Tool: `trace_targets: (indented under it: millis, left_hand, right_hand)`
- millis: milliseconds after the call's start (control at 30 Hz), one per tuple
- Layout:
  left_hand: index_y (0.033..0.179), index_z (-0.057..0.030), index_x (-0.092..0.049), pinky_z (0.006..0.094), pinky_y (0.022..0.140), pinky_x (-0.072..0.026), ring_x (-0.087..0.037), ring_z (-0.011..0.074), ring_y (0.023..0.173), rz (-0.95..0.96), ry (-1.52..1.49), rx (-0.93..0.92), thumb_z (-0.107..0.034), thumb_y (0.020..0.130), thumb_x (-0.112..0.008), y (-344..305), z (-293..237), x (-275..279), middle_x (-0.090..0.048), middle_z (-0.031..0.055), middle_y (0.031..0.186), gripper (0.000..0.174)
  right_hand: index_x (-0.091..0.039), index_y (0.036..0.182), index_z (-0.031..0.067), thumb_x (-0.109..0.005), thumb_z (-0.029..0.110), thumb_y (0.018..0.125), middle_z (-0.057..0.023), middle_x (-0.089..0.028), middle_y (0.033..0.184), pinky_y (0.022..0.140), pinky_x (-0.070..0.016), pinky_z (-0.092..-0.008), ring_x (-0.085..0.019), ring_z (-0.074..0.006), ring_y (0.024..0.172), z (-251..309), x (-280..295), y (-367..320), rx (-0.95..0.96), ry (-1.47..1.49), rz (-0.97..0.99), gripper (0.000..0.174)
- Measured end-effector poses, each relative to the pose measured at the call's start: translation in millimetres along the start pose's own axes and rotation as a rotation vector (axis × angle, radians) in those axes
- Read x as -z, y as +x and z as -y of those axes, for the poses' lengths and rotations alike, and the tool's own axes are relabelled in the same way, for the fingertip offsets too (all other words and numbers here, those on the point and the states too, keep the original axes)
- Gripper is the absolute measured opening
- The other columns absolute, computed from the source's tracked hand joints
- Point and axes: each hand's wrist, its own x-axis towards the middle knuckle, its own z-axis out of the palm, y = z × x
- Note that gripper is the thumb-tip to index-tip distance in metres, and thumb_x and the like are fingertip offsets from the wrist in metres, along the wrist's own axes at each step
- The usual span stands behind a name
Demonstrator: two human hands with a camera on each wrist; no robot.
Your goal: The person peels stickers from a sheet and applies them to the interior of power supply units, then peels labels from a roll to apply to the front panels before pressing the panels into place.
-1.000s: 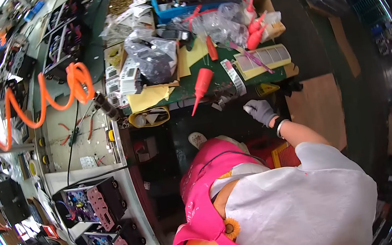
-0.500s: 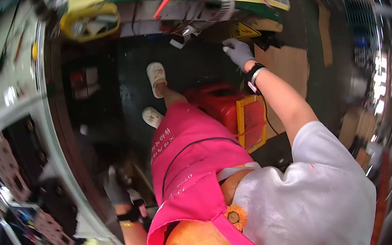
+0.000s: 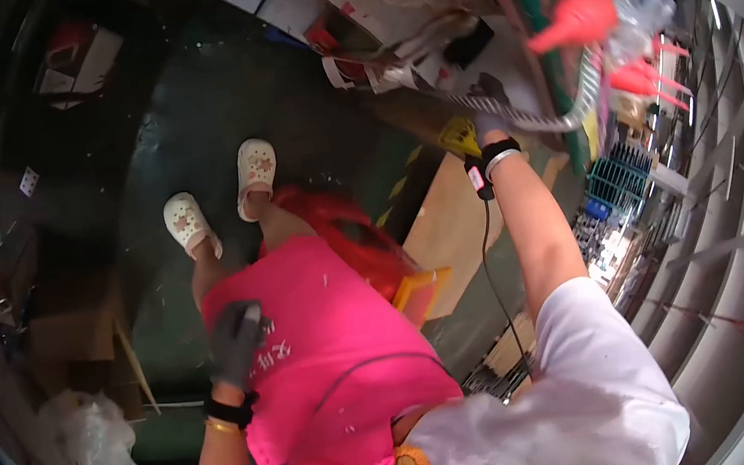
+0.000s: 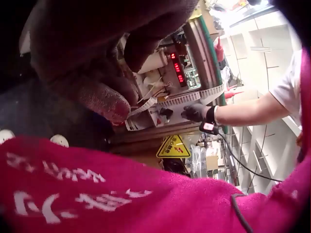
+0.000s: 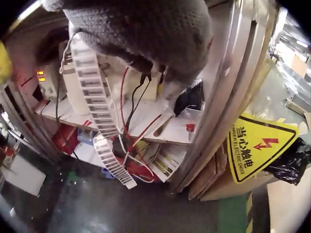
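Observation:
My right hand (image 5: 146, 39), in a grey knit glove, reaches into the shelf (image 5: 146, 128) under the bench. Its fingers bend down beside a small black packet (image 5: 190, 99) and a pale slim piece (image 5: 164, 124); I cannot tell whether they grip anything. A curling strip of printed labels (image 5: 99, 104) hangs in front of the shelf, close by this hand. Over the pink apron (image 3: 337, 323), the gloved left hand (image 3: 239, 337) hangs with loosely curled fingers and holds nothing. Dark gloved fingers (image 4: 104, 99) fill the upper left of the left wrist view.
A yellow electric-shock warning sign (image 5: 262, 145) stands right of the shelf. Red and black wires and a red digital display (image 4: 177, 68) are inside. Red squeeze bottles (image 3: 580, 18) lie on the bench above. A red heater-like unit (image 3: 344, 236) and a cardboard box (image 3: 71, 322) stand on the floor.
The head view has turned and dropped toward the floor and under-bench shelf. My right hand has moved from beside the bench into the shelf. My left hand has come in over the apron.

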Motion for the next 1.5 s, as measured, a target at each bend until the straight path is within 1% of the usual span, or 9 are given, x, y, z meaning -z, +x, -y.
trace_targets:
  millis: [167, 367, 467, 900, 967, 1033, 1167, 1267, 1500]
  left_hand:
    - [0.1, -0.0028, -0.059, 0.0245, 0.055, -0.0494, -0.06, 0.011, 0.064, -0.014, -0.179, 0.123, -0.019, 0.09, -0.056, 48.9, 0.6, -16.2, -0.062, 0.0065, 0.079, 0.019]
    - [0.107, -0.0011, -0.055, 0.0269, 0.055, -0.0543, -0.061, 0.0138, 0.06, -0.021, -0.213, 0.146, -0.014, 0.09, -0.053, 77.8, -11.8, -16.0, -0.063, 0.0099, 0.081, 0.021]
    - [0.106, -0.001, -0.055, 0.0265, 0.057, -0.0545, -0.062, 0.014, 0.063, -0.013, -0.231, 0.159, -0.014, 0.091, -0.053, 80.4, -16.3, -20.7, -0.063, 0.0097, 0.082, 0.021]
    - [0.106, -0.0013, -0.057, 0.0251, 0.059, -0.0541, -0.062, 0.0125, 0.067, -0.026, -0.209, 0.159, -0.013, 0.091, -0.054, 78.8, -13.2, -35.1, -0.063, 0.0078, 0.082, 0.019]
    - [0.105, -0.0015, -0.058, 0.0252, 0.059, -0.0537, -0.062, 0.0125, 0.068, -0.04, -0.181, 0.136, -0.013, 0.091, -0.055, 73.6, -8.2, -37.3, -0.064, 0.007, 0.082, 0.019]
    - [0.104, -0.0013, -0.058, 0.0259, 0.06, -0.0532, -0.062, 0.0127, 0.069, -0.05, -0.111, 0.069, -0.013, 0.09, -0.057, 65.9, -0.9, -42.1, -0.064, 0.0069, 0.082, 0.019]
    - [0.101, -0.0002, -0.06, 0.0285, 0.064, -0.0522, -0.062, 0.0136, 0.07, -0.092, 0.19, -0.141, -0.014, 0.087, -0.059, 38.0, -7.6, -51.0, -0.065, 0.008, 0.082, 0.019]
    - [0.1, -0.0002, -0.061, 0.0296, 0.067, -0.0516, -0.062, 0.0138, 0.071, -0.126, 0.35, -0.238, -0.015, 0.086, -0.06, 13.9, -22.5, -63.0, -0.065, 0.009, 0.082, 0.02]
    - [0.101, -0.0045, -0.062, 0.0301, 0.071, -0.0508, -0.064, 0.0166, 0.077, -0.103, 0.328, -0.35, -0.024, 0.086, -0.062, -89.4, -126.7, -99.2, -0.066, 0.0089, 0.085, 0.024]
  right_hand:
    - [-0.054, 0.116, 0.0042, -0.059, 0.014, 0.08, -0.015, -0.057, 0.115, 0.085, -0.0473, -0.0361, -0.056, -0.0258, 0.104, 13.1, -39.6, 77.6, -0.113, 0.883, -0.116, 0.038]
    - [-0.062, 0.076, 0.007, -0.062, 0.023, 0.085, -0.0029, -0.057, 0.071, 0.053, -0.0418, -0.0308, -0.052, -0.0156, 0.062, -49.1, -79.7, 141.5, 0.551, -0.539, -0.129, 0.018]
    - [-0.062, 0.078, 0.0086, -0.068, 0.027, 0.081, -0.0012, -0.055, 0.066, 0.049, -0.038, -0.0284, -0.049, -0.0144, 0.055, -25.4, -83.6, 135.2, -0.438, 0.885, 0.084, 0.02]
    - [-0.063, 0.099, 0.0104, -0.065, 0.012, 0.08, -0.0021, -0.062, 0.088, 0.057, -0.0418, -0.0252, -0.056, -0.0129, 0.07, -44.8, -82.3, 136.3, -0.37, 1.288, -0.192, 0.019]
    - [-0.061, 0.109, 0.0102, -0.061, 0.011, 0.085, -0.0043, -0.062, 0.098, 0.066, -0.0447, -0.0273, -0.056, -0.0152, 0.078, -16.8, -50.5, 93.1, -0.149, 0.778, -0.417, 0.024]
    - [-0.06, 0.109, 0.009, -0.06, 0.01, 0.086, -0.0049, -0.062, 0.099, 0.066, -0.0445, -0.0273, -0.056, -0.0148, 0.078, 25.3, -19.7, 71.5, -0.564, 1.495, -0.563, 0.024]
    - [-0.06, 0.104, 0.0084, -0.058, 0.023, 0.088, -0.0053, -0.062, 0.09, 0.066, -0.0448, -0.0309, -0.056, -0.0183, 0.077, -36.2, -41.4, 62.5, -0.316, 1.506, -0.551, 0.022]
    - [-0.058, 0.104, -0.0012, -0.059, 0.022, 0.086, -0.0112, -0.062, 0.09, 0.079, -0.0435, -0.0363, -0.056, -0.0244, 0.082, -5.6, 3.9, -2.6, 0.144, 0.698, -0.649, 0.029]
    - [-0.054, 0.112, -0.0026, -0.057, 0.007, 0.085, -0.0049, -0.057, 0.101, 0.078, -0.0438, -0.0283, -0.052, -0.0145, 0.086, 37.3, 55.3, -210.8, -0.213, 0.951, -0.101, 0.029]
